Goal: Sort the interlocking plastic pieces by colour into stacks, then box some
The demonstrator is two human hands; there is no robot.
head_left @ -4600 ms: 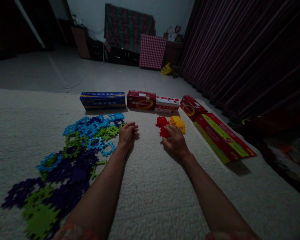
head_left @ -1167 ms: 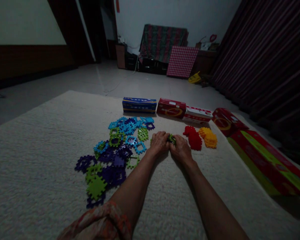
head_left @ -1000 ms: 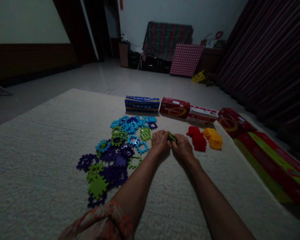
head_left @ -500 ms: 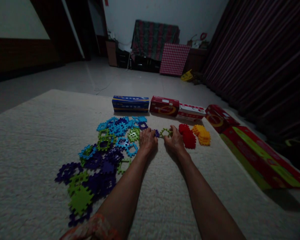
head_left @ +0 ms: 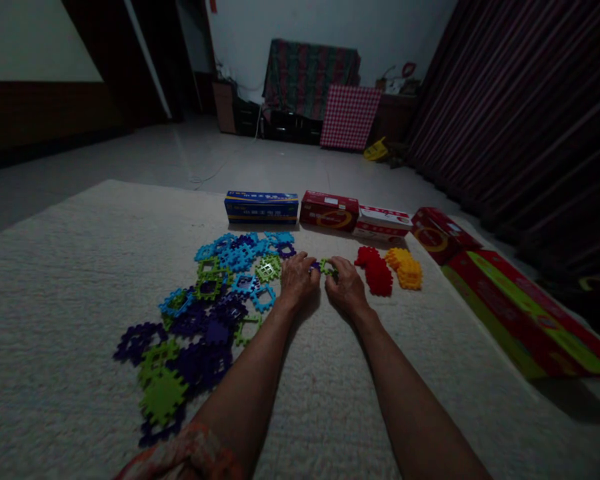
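Both my hands rest close together on a cream carpet (head_left: 330, 400). My left hand (head_left: 298, 279) is curled, its fingers closed at a small purple plastic piece (head_left: 314, 266). My right hand (head_left: 347, 287) is curled too, its fingers closed on a green interlocking piece (head_left: 327, 267) that peeks out between the hands. To the left lies a loose spread of blue, green and purple pieces (head_left: 210, 300). Right of my right hand sit a red stack (head_left: 376, 271) and a yellow stack (head_left: 406, 268).
A row of boxes lines the carpet's far edge: a blue box (head_left: 261, 207), a red box (head_left: 329, 211), a white and red box (head_left: 383, 223). Long red boxes (head_left: 510, 303) run along the right side by a dark curtain. Furniture stands at the back wall.
My right hand left the red stack and met my left hand at a green piece. In the last half second the two hands drew closer together around it.
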